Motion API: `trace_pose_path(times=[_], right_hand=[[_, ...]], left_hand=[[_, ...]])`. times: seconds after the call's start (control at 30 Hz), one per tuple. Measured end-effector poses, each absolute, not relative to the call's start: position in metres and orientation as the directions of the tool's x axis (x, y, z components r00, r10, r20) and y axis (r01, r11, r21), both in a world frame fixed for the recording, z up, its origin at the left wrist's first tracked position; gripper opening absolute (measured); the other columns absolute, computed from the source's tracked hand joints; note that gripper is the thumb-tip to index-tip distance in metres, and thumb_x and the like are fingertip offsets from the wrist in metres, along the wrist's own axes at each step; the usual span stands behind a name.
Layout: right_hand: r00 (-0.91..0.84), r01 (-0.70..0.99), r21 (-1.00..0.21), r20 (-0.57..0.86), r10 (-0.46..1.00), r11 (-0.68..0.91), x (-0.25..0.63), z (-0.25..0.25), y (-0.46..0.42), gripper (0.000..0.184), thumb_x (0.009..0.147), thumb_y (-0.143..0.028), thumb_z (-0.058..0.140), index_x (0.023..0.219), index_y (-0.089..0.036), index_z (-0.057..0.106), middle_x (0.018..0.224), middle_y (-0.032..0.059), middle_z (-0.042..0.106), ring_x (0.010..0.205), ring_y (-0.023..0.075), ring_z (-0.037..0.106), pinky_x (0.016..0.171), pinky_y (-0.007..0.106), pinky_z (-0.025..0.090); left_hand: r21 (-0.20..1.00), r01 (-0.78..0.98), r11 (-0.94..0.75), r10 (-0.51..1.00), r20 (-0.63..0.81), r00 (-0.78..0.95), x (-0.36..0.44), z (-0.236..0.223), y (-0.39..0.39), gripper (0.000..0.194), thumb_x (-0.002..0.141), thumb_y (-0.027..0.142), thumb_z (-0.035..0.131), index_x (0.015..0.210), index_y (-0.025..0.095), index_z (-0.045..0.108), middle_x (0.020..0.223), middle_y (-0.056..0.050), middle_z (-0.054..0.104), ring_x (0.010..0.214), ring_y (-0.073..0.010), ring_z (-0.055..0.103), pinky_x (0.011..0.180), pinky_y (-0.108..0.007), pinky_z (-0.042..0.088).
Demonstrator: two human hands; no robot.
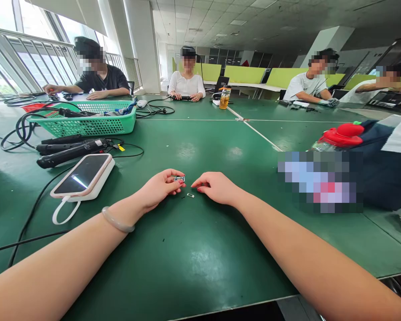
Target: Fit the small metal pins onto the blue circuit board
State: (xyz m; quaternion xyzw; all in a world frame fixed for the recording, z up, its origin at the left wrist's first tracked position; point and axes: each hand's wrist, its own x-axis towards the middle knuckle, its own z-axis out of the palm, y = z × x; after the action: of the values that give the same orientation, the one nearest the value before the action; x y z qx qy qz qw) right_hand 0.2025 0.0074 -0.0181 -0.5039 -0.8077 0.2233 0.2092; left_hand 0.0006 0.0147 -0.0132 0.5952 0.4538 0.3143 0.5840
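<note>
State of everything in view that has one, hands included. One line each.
left hand: closed on the small part
small part: held off to the fingertips' end, details too small to tell
right hand: fingers curled, no held thing visible
small pale plate: lying loose on the table
phone: screen up, dark with glare
green basket: upright, holding things
amber bottle: upright

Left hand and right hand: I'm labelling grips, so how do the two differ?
The left hand pinches a small part; the right hand shows nothing clearly held. The left hand's wrist wears a bangle; the right hand's is bare. Both are ungloved, with bent fingers, at the table.
</note>
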Motion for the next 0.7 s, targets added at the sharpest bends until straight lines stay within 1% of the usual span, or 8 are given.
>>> trace_pose_path(times=[0.1,0.17,0.33,0.43,0.57,0.7], right_hand=[[-0.403,0.711,-0.588,0.108,0.909,0.385,0.203,-0.019,0.007,0.024,0.077,-0.008,0.056,0.087,-0.024,0.07,0.088,0.0003,0.066,0.078,0.0126,0.059,0.073,0.025,0.045],[-0.4,0.711,-0.589,0.108,0.91,0.383,0.204,-0.02,0.007,0.022,0.077,-0.01,0.056,0.087,-0.024,0.07,0.088,-0.0003,0.065,0.077,0.012,0.059,0.071,0.024,0.045],[-0.394,0.72,-0.574,0.124,0.911,0.39,0.201,-0.02,0.003,0.011,0.073,-0.025,0.065,0.083,-0.023,0.07,0.076,-0.0008,0.062,0.066,0.0107,0.055,0.06,0.023,0.042],[-0.422,0.706,-0.562,0.155,0.893,0.432,0.196,-0.02,0.0,0.015,0.07,-0.031,0.069,0.082,-0.022,0.07,0.074,-0.0006,0.06,0.064,0.0104,0.053,0.059,0.023,0.04],[-0.456,0.708,-0.52,0.182,0.871,0.479,0.189,-0.021,-0.003,0.013,0.071,-0.028,0.069,0.082,-0.021,0.068,0.077,-0.0004,0.06,0.067,0.0105,0.052,0.062,0.023,0.039],[-0.489,0.694,-0.486,0.225,0.843,0.532,0.183,-0.024,-0.005,0.012,0.073,-0.024,0.068,0.085,-0.021,0.068,0.079,0.0003,0.059,0.071,0.0114,0.051,0.066,0.024,0.039]], left_hand=[[0.978,0.19,0.082,0.904,-0.153,0.399,0.001,-0.013,0.015,0.038,0.07,0.033,0.067,0.1,0.015,0.054,0.078,-0.003,0.063,0.062,-0.0088,0.051,0.061,-0.024,0.039],[0.977,0.198,0.075,0.903,-0.15,0.401,0.001,-0.013,0.015,0.037,0.071,0.033,0.066,0.101,0.015,0.054,0.079,-0.003,0.063,0.063,-0.0089,0.051,0.062,-0.025,0.039],[0.979,0.192,0.067,0.904,-0.141,0.404,0.001,-0.015,0.015,0.034,0.073,0.03,0.064,0.102,0.015,0.054,0.082,-0.004,0.063,0.068,-0.0096,0.053,0.064,-0.025,0.039],[0.981,0.18,0.07,0.907,-0.137,0.399,0.002,-0.015,0.015,0.034,0.072,0.028,0.064,0.101,0.015,0.054,0.082,-0.003,0.063,0.068,-0.0102,0.053,0.064,-0.025,0.04],[0.981,0.178,0.079,0.905,-0.146,0.4,0.002,-0.014,0.015,0.034,0.072,0.026,0.065,0.101,0.015,0.053,0.077,-0.002,0.062,0.067,-0.0101,0.053,0.064,-0.026,0.04],[0.983,0.162,0.085,0.909,-0.143,0.391,0.003,-0.013,0.014,0.033,0.071,0.025,0.065,0.1,0.015,0.053,0.071,0.001,0.059,0.06,-0.0081,0.05,0.062,-0.025,0.04]])
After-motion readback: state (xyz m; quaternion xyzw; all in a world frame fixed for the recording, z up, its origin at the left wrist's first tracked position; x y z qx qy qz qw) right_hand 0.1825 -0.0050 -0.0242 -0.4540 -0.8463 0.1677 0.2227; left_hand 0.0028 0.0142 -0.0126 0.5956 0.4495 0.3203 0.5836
